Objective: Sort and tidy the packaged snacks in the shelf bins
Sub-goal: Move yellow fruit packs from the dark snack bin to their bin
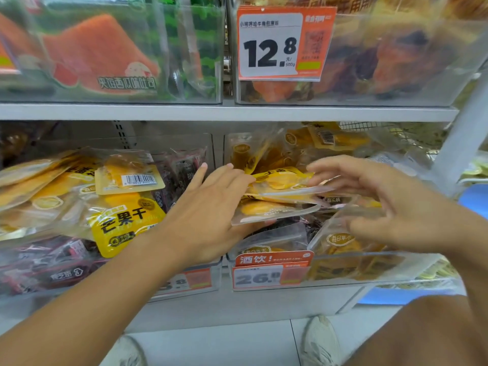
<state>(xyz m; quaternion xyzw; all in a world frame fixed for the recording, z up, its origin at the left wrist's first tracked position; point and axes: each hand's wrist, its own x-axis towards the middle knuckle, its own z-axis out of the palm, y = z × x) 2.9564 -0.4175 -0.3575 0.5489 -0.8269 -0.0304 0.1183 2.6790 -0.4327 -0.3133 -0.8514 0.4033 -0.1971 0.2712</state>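
- Where the grey shelf board [227, 112] runs across the view, clear plastic bins sit above and below it, and pale floor tiles [224, 344] show at the bottom with two light-coloured shoes [320, 339].
- Left hand [208, 215] reaches over the divider between the two lower bins; its fingers [232, 178] lie on top of a small stack of yellow mango packets [280, 196], with the thumb seemingly under the stack, so it grips them.
- Right hand [390, 204] hovers just right of that stack, fingers [327, 167] spread and loosely bent, blurred, near the packets' edge; whether they touch cannot be told, and they hold nothing plainly.
- Lower right bin [369, 268], beneath both sets of fingers, holds more yellow and clear packets and some dark ones, heaped untidily.
- Lower left bin [208, 276], left of the left fingers, holds yellow dried-mango packs [124, 223] on top of dark purple packs [47, 262].
- An orange price tag [266, 276] reading 26 hangs on the lower right bin's front.
- Above the fingers, the upper right bin carries a large orange tag [282, 43] reading 12.8; the upper left bin [111, 48] shows watermelon-print packs.
- A white upright post [462, 143] stands at the far right.
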